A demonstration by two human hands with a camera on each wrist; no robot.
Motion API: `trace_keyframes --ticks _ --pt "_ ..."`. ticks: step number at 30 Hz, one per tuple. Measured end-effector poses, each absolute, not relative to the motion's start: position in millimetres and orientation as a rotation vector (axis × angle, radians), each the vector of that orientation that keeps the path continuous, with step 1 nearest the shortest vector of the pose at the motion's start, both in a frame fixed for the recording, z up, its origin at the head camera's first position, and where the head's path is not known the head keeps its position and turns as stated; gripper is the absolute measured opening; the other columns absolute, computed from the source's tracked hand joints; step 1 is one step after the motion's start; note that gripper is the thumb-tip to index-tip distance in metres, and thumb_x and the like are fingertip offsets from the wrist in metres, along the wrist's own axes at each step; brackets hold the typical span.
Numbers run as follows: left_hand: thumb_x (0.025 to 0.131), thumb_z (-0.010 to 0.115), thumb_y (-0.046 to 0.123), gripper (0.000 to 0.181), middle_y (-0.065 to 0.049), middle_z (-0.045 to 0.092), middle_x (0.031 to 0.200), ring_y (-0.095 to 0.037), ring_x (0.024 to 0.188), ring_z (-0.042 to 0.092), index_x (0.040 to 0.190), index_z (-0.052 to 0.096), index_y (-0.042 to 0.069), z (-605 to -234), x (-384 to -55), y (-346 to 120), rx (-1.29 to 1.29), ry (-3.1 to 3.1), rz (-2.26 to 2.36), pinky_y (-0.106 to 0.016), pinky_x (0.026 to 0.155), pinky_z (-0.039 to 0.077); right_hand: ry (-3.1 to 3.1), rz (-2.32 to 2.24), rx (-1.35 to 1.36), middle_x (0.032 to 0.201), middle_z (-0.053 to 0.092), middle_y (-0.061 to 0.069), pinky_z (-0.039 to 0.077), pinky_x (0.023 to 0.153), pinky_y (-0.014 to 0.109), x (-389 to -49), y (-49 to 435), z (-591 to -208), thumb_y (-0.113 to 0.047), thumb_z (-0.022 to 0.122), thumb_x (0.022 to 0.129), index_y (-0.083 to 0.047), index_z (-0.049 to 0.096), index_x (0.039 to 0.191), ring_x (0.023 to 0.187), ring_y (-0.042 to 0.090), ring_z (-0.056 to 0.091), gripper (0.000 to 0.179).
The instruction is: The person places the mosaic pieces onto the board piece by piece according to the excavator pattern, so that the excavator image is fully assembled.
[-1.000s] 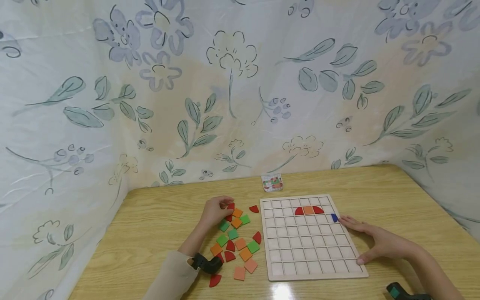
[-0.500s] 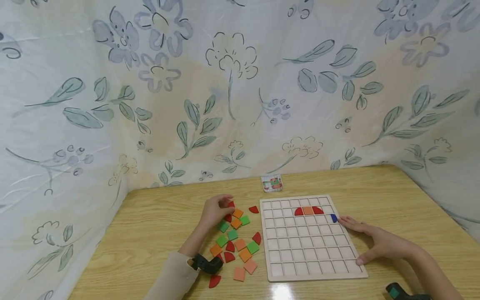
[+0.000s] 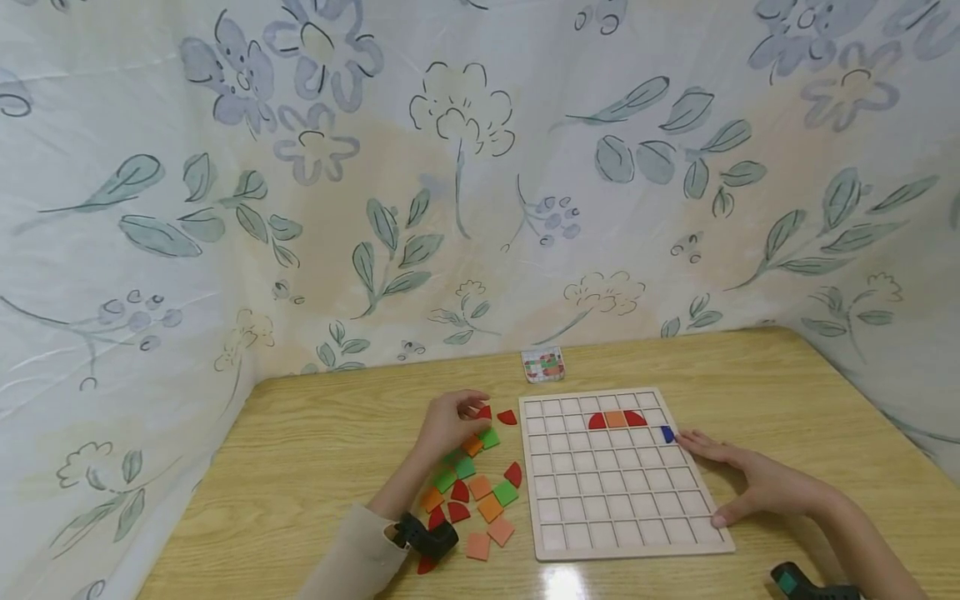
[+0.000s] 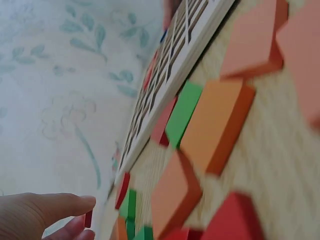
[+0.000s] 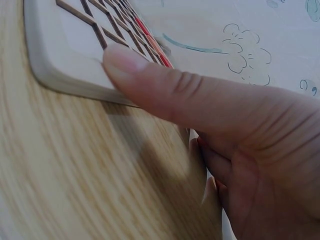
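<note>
Above the upper end of the pile, my left hand [image 3: 448, 423] pinches a red quarter-circle tile [image 3: 485, 412] between thumb and fingers. In the left wrist view the same red tile [image 4: 88, 219] shows edge-on at the fingertips. My right hand [image 3: 757, 483] rests along the right edge of the wooden grid board [image 3: 633, 529], thumb on the near corner and fingers stretched towards a blue tile [image 3: 667, 434]. On the board, an orange square tile [image 3: 615, 419] sits between two red quarter-circle tiles, one being the left red piece [image 3: 597, 421].
Loose green, orange and red tiles lie left of the board, including a salmon square [image 3: 501, 531]. A lone red quarter-circle [image 3: 507, 417] lies near the board's upper left. Behind stands a small patterned card [image 3: 543, 365], before a floral cloth [image 3: 465, 208].
My left hand has moved right with the red quarter-circle tile, away from the pile's upper left and closer to the board. The right hand stays in place.
</note>
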State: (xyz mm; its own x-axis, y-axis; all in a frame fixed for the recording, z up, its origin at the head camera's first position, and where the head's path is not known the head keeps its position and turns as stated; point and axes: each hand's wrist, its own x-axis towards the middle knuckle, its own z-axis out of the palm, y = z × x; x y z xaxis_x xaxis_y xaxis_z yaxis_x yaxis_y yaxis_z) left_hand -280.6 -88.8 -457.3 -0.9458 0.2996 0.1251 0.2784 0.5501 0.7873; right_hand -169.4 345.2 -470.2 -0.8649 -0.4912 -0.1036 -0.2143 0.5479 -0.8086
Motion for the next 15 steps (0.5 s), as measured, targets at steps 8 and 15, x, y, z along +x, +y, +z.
trace_keyframes --ticks 8,15 --pt "0.078 0.074 0.016 0.032 -0.003 0.068 0.094 -0.017 0.084 0.06 0.108 0.068 0.01 -454 -265 -65 0.662 2.709 1.304 -0.027 0.072 0.049 2.48 -1.227 -0.647 0.148 0.01 -0.017 -0.001 0.096 0.0 -169 346 -471 -0.027 0.077 0.071 -0.011 0.026 0.146 0.118 -0.03 0.005 0.092" --pt "0.076 0.075 0.018 0.03 0.003 0.068 0.093 -0.015 0.085 0.06 0.105 0.07 0.014 -458 -258 -46 0.69 2.676 1.262 -0.024 0.068 0.048 2.47 -1.227 -0.587 0.152 0.011 0.016 -0.006 0.111 0.027 -169 345 -471 -0.026 0.078 0.069 -0.013 0.027 0.146 0.116 -0.031 0.006 0.093"
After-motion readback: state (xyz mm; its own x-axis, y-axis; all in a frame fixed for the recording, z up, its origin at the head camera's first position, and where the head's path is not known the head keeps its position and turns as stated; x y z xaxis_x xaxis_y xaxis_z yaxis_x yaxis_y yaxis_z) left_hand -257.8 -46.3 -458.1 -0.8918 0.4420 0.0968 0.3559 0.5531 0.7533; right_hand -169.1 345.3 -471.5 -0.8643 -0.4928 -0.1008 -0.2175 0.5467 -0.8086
